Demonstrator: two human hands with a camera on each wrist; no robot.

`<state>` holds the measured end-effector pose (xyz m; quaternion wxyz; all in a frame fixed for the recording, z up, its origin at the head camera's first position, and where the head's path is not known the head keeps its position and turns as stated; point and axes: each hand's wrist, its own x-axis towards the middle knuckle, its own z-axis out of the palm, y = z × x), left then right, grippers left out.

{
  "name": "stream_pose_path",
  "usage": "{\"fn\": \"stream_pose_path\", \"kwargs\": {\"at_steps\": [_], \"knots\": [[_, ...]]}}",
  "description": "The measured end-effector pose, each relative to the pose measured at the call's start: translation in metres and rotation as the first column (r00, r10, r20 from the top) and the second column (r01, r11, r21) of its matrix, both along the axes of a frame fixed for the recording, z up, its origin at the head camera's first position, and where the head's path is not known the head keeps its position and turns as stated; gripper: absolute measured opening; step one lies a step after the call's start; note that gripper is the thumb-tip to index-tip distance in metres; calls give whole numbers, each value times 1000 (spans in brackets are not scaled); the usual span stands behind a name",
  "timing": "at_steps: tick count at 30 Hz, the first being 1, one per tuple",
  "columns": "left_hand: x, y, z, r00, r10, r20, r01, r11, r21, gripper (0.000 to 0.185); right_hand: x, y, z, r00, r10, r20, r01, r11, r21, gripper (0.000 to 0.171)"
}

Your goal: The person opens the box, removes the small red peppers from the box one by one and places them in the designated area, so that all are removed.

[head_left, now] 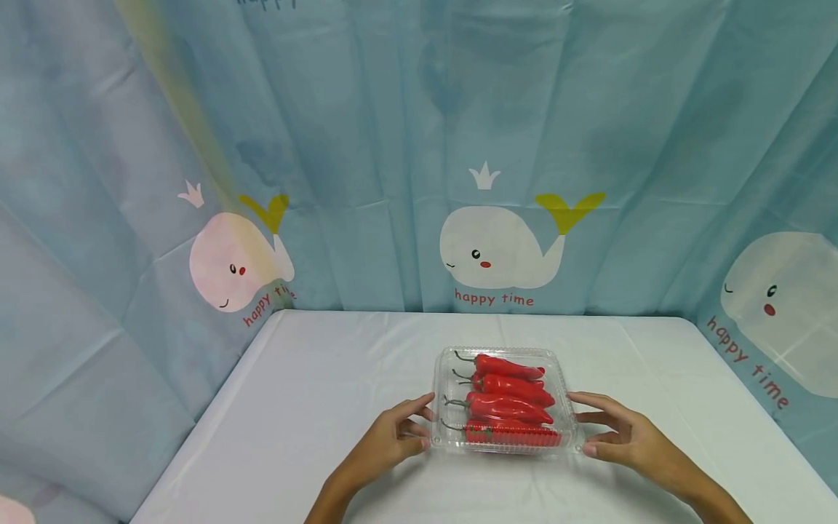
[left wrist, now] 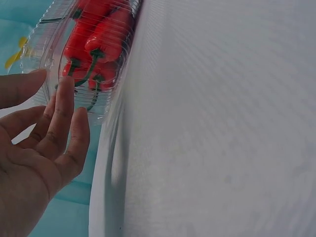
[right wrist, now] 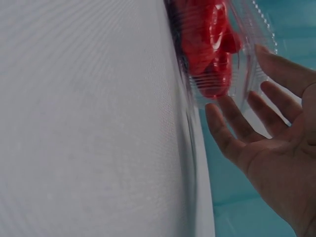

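A clear plastic clamshell box (head_left: 445,378) sits on the white table with its lid down. Inside lie several red peppers (head_left: 511,407), their thin green stems pointing left. On the box's left side, my left hand (head_left: 389,440) reaches its fingertips to the wall, the fingers spread and lightly bent. My right hand (head_left: 622,437) mirrors it on the right side, fingertips at the rim. In the left wrist view the left hand (left wrist: 47,143) is by the stem end of the peppers. The right wrist view has the right hand (right wrist: 276,133) beside their tips. Firm contact is hard to tell.
A white cloth covers the table (head_left: 314,393). Behind it and along both sides hangs a blue curtain (head_left: 366,145) printed with white whales (head_left: 504,247) and the words "happy time".
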<state>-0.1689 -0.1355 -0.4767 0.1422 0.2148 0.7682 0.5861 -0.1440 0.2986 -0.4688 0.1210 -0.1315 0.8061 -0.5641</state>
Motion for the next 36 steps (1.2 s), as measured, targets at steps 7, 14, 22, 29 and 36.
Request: {"fn": "stream_pose_path", "kwargs": {"at_steps": [7, 14, 22, 29, 36], "knots": [[0, 1, 0, 1000, -6, 12, 6, 1000, 28, 67, 1, 0, 1, 1000, 17, -1, -17, 999, -35, 70], [-1, 3, 0, 998, -2, 61, -4, 995, 96, 66, 0, 1, -1, 1000, 9, 9, -9, 999, -31, 70], [-1, 5, 0, 997, 3, 71, -11, 993, 115, 68, 0, 1, -4, 999, 33, -10, -33, 997, -65, 69], [-1, 7, -1, 997, 24, 75, -31, 995, 93, 69, -2, 2, -5, 998, 56, 5, -56, 994, -93, 70], [-1, 9, 0, 998, 30, 58, -35, 994, 100, 68, -3, 3, -2, 991, 134, 0, -133, 979, -156, 68]]}}
